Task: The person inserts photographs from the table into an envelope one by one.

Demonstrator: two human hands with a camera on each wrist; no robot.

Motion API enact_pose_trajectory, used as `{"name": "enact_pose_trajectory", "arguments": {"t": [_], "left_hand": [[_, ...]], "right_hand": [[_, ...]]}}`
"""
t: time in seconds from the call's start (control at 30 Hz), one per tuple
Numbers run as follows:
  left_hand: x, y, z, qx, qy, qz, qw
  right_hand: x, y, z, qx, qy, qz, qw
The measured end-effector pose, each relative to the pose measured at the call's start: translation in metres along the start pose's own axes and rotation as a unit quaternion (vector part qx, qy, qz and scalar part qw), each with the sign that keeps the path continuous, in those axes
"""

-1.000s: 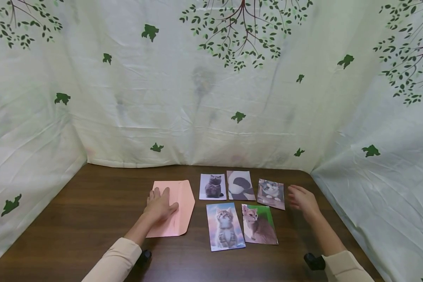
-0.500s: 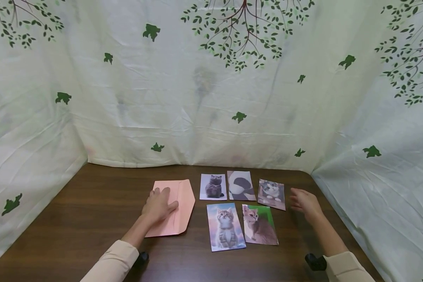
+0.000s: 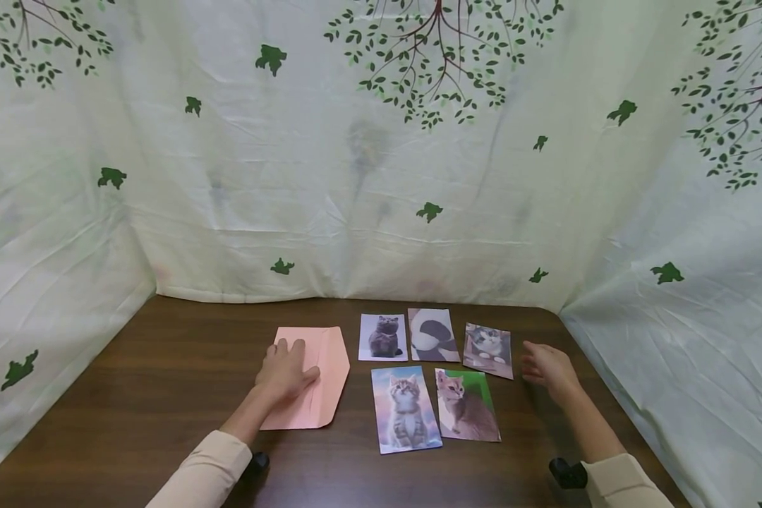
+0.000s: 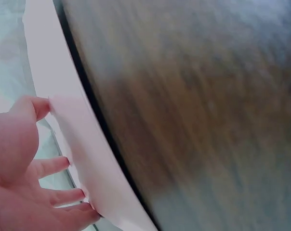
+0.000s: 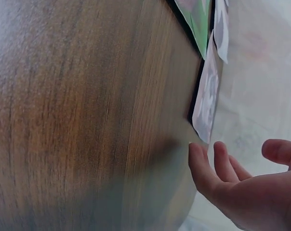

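Envelope (image 3: 330,367), pink, flat on the worktop (image 3: 184,367), left of centre, slant-cornered end toward the photos. Left hand (image 3: 286,370) is on it, covering its left-middle part; fingers (image 4: 54,166) spread, thumb apart, tips resting on the paper.

To its right, five photos in two rows. Far row: grey cat photo (image 3: 382,339), black-and-white photo (image 3: 434,336) (subject unclear), white-pawed kitten photo (image 3: 487,351), skewed. Near row: tabby kitten photo (image 3: 406,409) on a blue-pink ground, tan cat photo (image 3: 467,404) with a green patch. All five sit between envelope and right hand (image 3: 551,368).

Right hand is just beside the kitten photo's right edge, fingers loosely bent and slightly apart, thumb well off them. Head view shows a gap to the photo; right wrist view alone doesn't settle that.

Cream sleeves (image 3: 203,469), black wrist unit (image 3: 568,473) under the right one, another by the left. White curtain (image 3: 355,176) with green leaf print wraps back and sides.

Left wrist view adds the palm side, lifted off the paper, plus a dark shadow along the envelope's edge. Right wrist view adds a finger shadow on the wood and shadow strips under the photo edges.
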State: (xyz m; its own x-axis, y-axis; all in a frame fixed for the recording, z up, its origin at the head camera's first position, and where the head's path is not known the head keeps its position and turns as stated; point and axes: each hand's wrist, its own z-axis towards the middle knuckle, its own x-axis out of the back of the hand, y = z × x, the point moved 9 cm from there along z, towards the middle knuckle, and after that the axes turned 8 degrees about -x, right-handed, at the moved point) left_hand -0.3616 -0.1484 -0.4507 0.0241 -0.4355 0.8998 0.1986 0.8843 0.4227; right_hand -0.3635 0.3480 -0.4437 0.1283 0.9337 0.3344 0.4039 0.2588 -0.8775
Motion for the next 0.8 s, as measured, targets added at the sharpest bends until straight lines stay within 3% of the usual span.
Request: {"name": "enact_pose_trajectory", "arguments": {"t": [0.4,0.8], "left_hand": [[0.000,-0.002,-0.001,0.003,0.012,-0.018,0.9997],[0.003,0.000,0.002,-0.017,0.037,-0.029,0.9987]], "right_hand": [[-0.003,0.008,0.005,-0.050,-0.039,0.058,0.996],[-0.008,0.014,0.012,-0.090,-0.076,0.130,0.984]]}}
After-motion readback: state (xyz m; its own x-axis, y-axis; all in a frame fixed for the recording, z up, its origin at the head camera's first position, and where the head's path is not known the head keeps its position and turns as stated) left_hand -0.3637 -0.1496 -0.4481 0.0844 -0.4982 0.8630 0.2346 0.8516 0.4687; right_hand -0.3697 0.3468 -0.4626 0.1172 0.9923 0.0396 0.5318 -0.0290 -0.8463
